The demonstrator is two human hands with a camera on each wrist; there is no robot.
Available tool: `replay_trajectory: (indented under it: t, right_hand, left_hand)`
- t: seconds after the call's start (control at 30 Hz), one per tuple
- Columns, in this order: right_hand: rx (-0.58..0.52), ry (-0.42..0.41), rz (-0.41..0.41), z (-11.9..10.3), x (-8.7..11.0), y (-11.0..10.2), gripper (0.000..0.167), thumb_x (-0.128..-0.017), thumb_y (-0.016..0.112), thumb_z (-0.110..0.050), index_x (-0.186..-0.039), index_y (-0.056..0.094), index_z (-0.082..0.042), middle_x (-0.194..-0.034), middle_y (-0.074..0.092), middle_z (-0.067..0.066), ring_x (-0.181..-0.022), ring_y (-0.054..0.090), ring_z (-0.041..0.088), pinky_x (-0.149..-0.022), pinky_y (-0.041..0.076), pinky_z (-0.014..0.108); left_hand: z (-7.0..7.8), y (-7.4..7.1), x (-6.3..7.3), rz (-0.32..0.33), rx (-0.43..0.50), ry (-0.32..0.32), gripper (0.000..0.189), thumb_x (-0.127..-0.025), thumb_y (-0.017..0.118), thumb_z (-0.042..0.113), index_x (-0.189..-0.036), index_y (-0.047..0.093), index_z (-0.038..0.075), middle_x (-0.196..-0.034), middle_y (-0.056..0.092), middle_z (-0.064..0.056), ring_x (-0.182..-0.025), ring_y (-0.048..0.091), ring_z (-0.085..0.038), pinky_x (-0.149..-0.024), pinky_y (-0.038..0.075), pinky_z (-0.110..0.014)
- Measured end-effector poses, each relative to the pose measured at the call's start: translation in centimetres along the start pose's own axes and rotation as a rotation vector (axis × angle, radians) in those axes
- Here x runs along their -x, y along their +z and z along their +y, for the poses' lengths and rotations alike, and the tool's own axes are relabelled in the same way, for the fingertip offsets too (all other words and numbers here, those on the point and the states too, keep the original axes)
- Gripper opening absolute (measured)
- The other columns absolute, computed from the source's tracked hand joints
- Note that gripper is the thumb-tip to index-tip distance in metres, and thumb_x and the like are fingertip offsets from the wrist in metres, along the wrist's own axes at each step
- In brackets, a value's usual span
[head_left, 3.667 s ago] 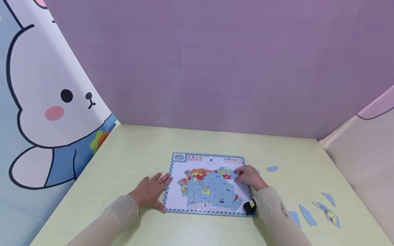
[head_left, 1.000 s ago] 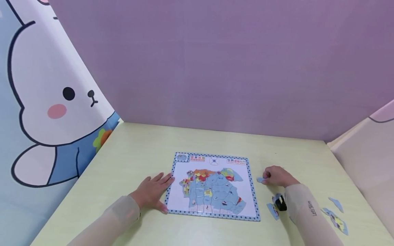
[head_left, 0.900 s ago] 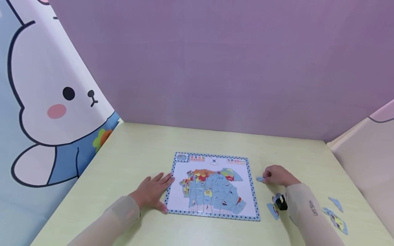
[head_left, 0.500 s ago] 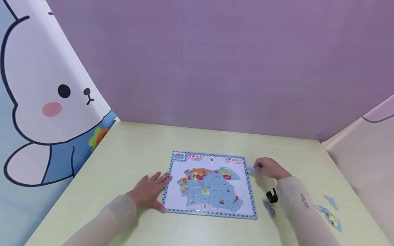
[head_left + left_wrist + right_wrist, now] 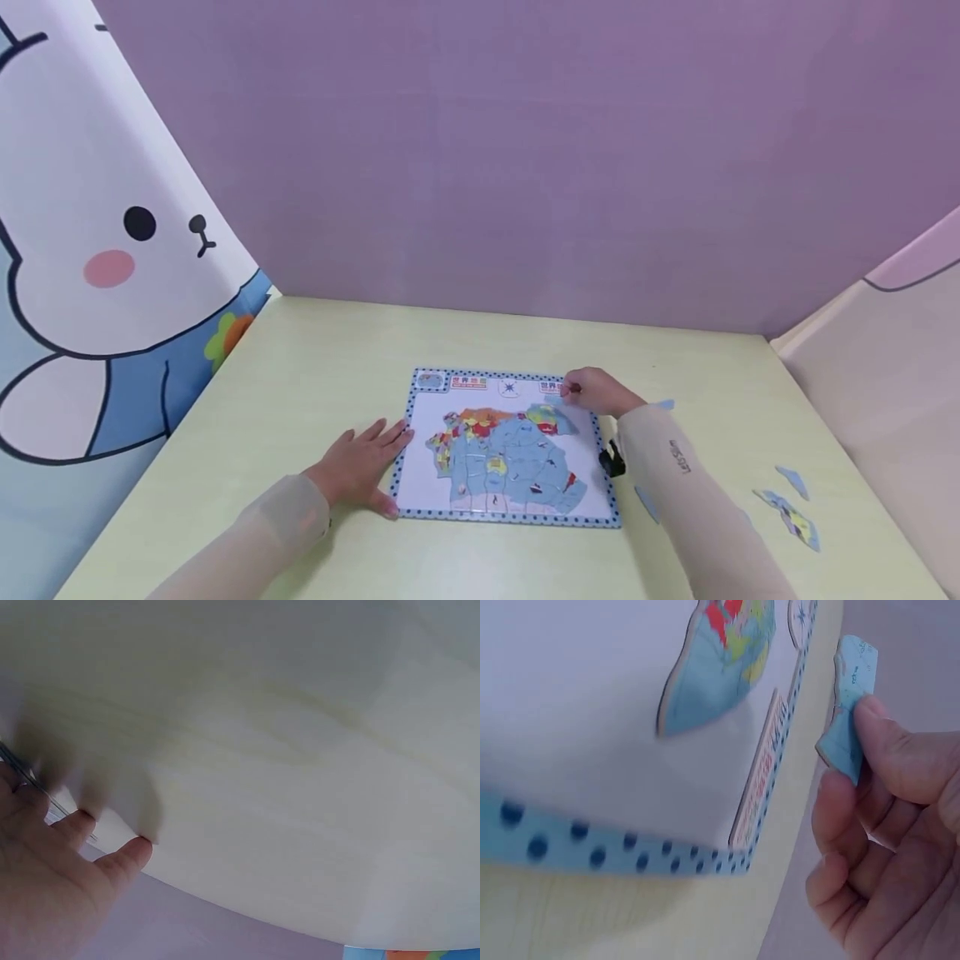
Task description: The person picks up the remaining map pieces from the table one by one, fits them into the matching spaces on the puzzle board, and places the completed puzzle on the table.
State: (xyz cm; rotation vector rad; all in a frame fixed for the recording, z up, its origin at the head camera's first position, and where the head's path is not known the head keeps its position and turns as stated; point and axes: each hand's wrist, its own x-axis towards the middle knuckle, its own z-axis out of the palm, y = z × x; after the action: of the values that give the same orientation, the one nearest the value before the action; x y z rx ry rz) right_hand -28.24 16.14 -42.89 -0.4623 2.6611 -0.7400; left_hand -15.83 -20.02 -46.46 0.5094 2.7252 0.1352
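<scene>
A world-map puzzle board (image 5: 420, 492) with a dotted blue border lies on the table, partly filled with joined map pieces (image 5: 517, 462). My left hand (image 5: 356, 467) rests spread at the board's left edge, its fingertips on the border. In the right wrist view, my right hand (image 5: 900, 795) pinches a light blue puzzle piece (image 5: 851, 705) between thumb and fingers. From the head view, that hand is over the board's upper right corner, hiding part of the printed title there. The held piece sits just above the map's top right section and looks raised off the board.
Loose puzzle pieces lie on the table (image 5: 720, 400) to the right: a multicoloured one (image 5: 791, 518), a blue one (image 5: 792, 481), another (image 5: 647, 503) beside the right sleeve and one (image 5: 665, 404) behind the wrist. A purple wall (image 5: 525, 167) stands behind.
My right hand picked up a blue piece from the table right of the board and has carried it left, over the upper right corner. The left hand stays at the board's edge.
</scene>
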Motion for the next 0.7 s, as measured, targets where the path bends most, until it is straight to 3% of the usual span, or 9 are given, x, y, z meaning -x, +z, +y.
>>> replay_trajectory:
  t: [0.3, 0.53, 0.7]
  right_hand:
    - [-0.059, 0.048, -0.092, -1.6, -1.5, 1.1, 0.013, -0.090, 0.060, 0.005, -0.093, 0.068, -0.005, -0.104, 0.062, 0.009, -0.092, 0.057, 0.023, -0.082, 0.052, 0.034]
    - [-0.028, 0.013, -0.096, -3.3, -2.4, 1.4, 0.022, -0.089, 0.059, 0.007, -0.104, 0.071, -0.005, -0.110, 0.063, 0.009, -0.101, 0.055, 0.025, -0.094, 0.047, 0.043]
    - [-0.046, -0.001, -0.077, -4.0, -3.2, 1.5, 0.022, -0.090, 0.059, 0.007, -0.104, 0.072, -0.004, -0.107, 0.065, 0.007, -0.098, 0.056, 0.023, -0.092, 0.049, 0.040]
  left_hand:
    - [0.3, 0.0, -0.1, 0.011, -0.004, 0.021, 0.106, -0.065, 0.079, 0.058, -0.149, 0.035, 0.011, -0.156, 0.029, -0.006, -0.142, 0.022, -0.036, -0.103, 0.028, -0.065]
    - [-0.1, 0.1, 0.1, 0.020, -0.019, 0.012, 0.107, -0.064, 0.079, 0.061, -0.149, 0.034, 0.012, -0.156, 0.028, -0.005, -0.142, 0.022, -0.036, -0.104, 0.027, -0.065]
    - [-0.2, 0.2, 0.1, 0.026, -0.013, 0.023, 0.107, -0.064, 0.079, 0.060, -0.149, 0.035, 0.011, -0.156, 0.029, -0.006, -0.141, 0.023, -0.037, -0.103, 0.027, -0.066]
